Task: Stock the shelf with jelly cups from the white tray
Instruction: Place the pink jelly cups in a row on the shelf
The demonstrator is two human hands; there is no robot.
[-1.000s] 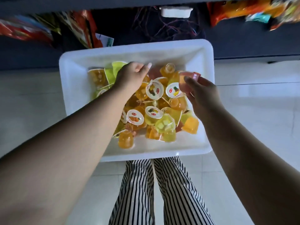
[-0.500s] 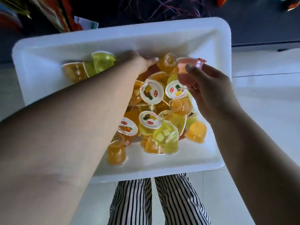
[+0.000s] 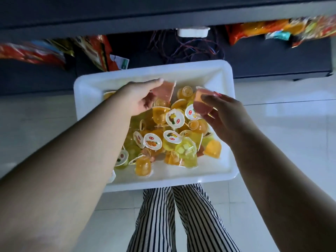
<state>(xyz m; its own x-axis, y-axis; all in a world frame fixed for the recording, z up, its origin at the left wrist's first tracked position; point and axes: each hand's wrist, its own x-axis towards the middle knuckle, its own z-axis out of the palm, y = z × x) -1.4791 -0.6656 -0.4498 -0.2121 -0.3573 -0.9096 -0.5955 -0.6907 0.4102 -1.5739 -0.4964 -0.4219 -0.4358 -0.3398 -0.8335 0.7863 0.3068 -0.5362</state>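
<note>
Holding now: our left hand [image 3: 141,99] pinches a pink jelly cup [image 3: 164,91]; our right hand [image 3: 221,113] grasps another pink cup [image 3: 200,104].
Cups' place: both over the white tray [image 3: 94,84], above the heaped cups [image 3: 172,137].
Shelf bearing: the dark shelf [image 3: 272,59] lies at twelve o'clock from both hands.
Nearer hand: we judge the left, its cup toward the far rim.

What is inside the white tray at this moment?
The white tray holds a heap of jelly cups, mostly yellow and orange, some with printed lids up. The left hand and right hand each hold a pinkish cup above it. The left forearm covers the tray's left part.
</note>
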